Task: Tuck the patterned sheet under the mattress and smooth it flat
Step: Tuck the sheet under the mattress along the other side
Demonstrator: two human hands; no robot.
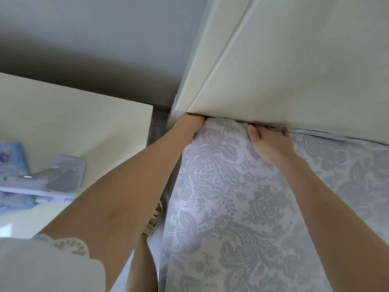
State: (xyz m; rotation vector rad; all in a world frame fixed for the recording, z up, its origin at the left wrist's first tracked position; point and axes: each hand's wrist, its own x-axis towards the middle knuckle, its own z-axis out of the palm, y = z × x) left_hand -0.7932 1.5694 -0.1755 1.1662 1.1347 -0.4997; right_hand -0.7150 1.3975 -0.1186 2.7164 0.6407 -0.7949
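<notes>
The patterned sheet, pale with grey paisley and flowers, covers the mattress corner below the cream headboard. My left hand reaches down beside the mattress corner; its fingers are hidden in the gap under the headboard. My right hand lies on top of the sheet at the headboard's lower edge, thumb out to the left and fingertips tucked into the gap between mattress and headboard. Whether either hand grips fabric is hidden.
A cream bedside cabinet stands close on the left, with a lilac holder and a blue box on top. A narrow strip of floor with my sandalled foot separates it from the bed. A grey wall is behind.
</notes>
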